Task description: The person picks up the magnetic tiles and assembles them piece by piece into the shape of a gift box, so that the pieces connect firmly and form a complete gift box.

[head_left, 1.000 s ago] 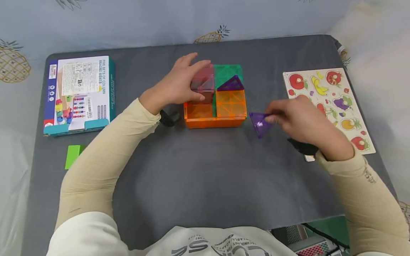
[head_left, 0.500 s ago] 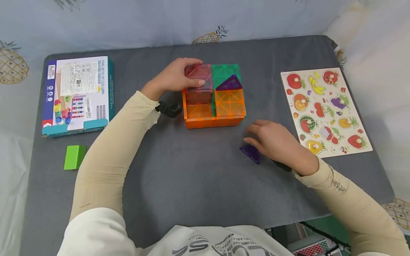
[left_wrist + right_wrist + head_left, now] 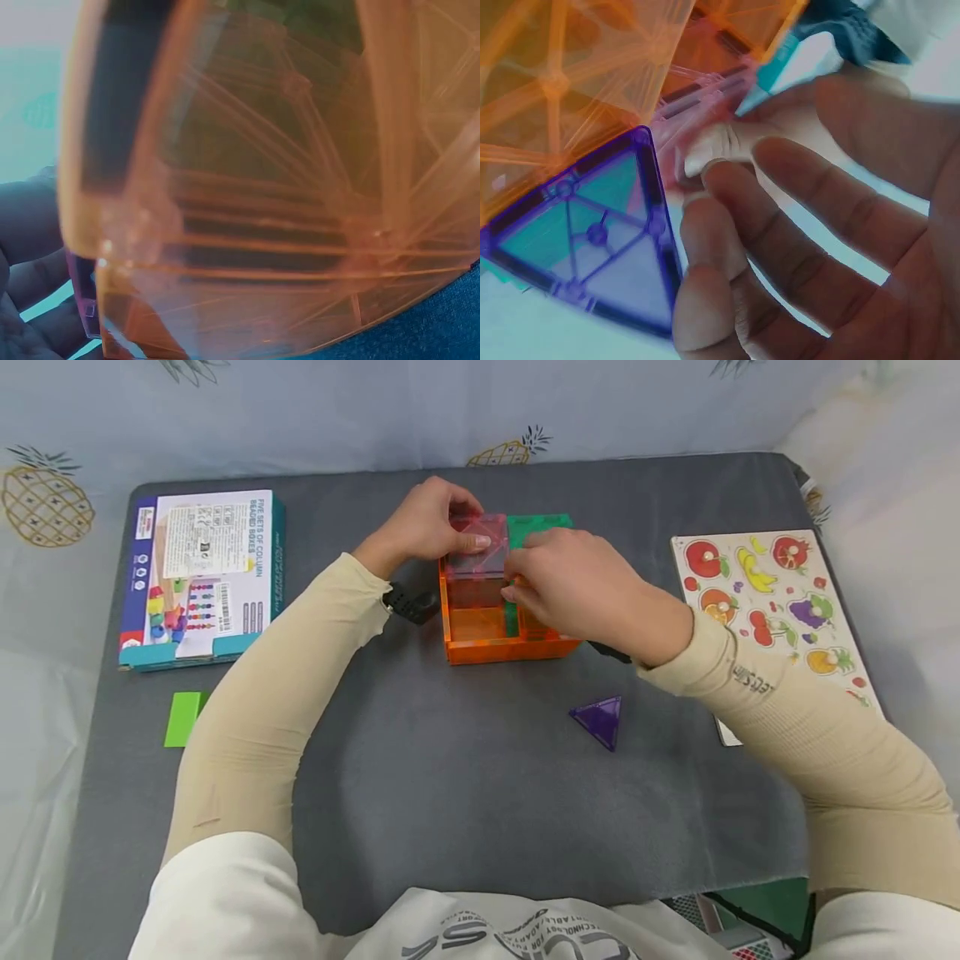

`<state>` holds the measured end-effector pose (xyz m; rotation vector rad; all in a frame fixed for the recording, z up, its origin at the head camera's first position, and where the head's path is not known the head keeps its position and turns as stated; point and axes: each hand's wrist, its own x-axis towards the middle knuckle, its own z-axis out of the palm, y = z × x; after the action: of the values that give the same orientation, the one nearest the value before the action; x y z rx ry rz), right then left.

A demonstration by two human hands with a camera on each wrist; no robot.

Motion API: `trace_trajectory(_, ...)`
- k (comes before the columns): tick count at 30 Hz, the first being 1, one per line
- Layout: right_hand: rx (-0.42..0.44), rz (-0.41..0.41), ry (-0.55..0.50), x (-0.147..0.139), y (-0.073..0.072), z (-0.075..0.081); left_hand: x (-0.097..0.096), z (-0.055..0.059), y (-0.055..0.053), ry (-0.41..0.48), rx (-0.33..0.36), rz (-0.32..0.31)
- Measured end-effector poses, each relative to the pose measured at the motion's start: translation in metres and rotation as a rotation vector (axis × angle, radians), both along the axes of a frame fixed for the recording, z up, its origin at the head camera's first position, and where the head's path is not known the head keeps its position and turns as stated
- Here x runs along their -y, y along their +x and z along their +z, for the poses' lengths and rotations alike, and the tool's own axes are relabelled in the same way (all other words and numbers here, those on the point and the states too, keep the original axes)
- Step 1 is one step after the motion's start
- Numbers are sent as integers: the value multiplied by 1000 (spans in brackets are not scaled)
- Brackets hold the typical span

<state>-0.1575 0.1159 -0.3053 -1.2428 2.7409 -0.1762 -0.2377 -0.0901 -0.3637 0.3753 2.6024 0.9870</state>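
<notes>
On the table stands a low box of see-through magnetic tiles, with an orange front [image 3: 510, 651], a green tile [image 3: 540, 522] at the back and a raised pink block [image 3: 477, 564] at the left. My left hand [image 3: 426, 523] grips the pink block, thumb on its top and fingers behind. Over the box's right side, my right hand [image 3: 588, 589] hides much of the orange top. A purple triangle tile [image 3: 592, 232] stands by the orange tiles in the right wrist view, loosely bent fingers right at its edge. Another purple triangle tile [image 3: 600, 721] lies flat in front.
A boxed bead toy [image 3: 206, 575] lies at the left, a green block [image 3: 183, 718] in front of it, partly behind the left sleeve. At the right is a fruit puzzle board [image 3: 802, 647], its lower part covered by the right arm. A pineapple-print curtain [image 3: 360, 418] hangs behind.
My right hand carried a purple triangle tile away from the box, laid it on the table and let go. It then moved up to the box's right side. The left hand stayed at the pink block.
</notes>
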Motion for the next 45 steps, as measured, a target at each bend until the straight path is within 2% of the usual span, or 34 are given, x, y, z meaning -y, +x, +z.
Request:
trace_trajectory(3, -72, 57, 150, 15, -8, -4, 2, -2, -2, 26, 0, 17)
trace_trajectory(7, -318, 166, 304, 35, -11, -19, 5, -9, -2, 95, -5, 41)
trace_trajectory(9, -396, 154, 385, 45, -12, -26, 6, -12, -2, 131, 1, 63)
trace_trajectory(11, -420, 96, 470, 55, -13, -32, 6, -15, -2, 167, 17, 101)
trace_trajectory(15, -390, -24, 611, 70, -18, -40, 6, -20, -2, 253, 89, 198)
trace_trajectory(17, -397, -49, 648, 74, -20, -41, 6, -21, -2, 303, 136, 243)
trace_trajectory(21, -361, -64, 653, 77, -24, -41, 8, -22, -2, 358, 205, 286)
trace_trajectory(27, -214, -49, 563, 76, -28, -32, 12, -26, -1, 422, 225, 311)
trace_trajectory(31, -158, -38, 523, 72, -29, -27, 13, -27, -1, 443, 231, 308)
trace_trajectory(37, -178, -19, 494, 67, -31, -24, 13, -30, 0, 481, 232, 295)
trace_trajectory(41, -246, -6, 493, 64, -29, -28, 12, -34, 1, 544, 220, 280)
trace_trajectory(45, -218, 3, 542, 67, -33, -34, 14, -42, 4, 673, 273, 325)
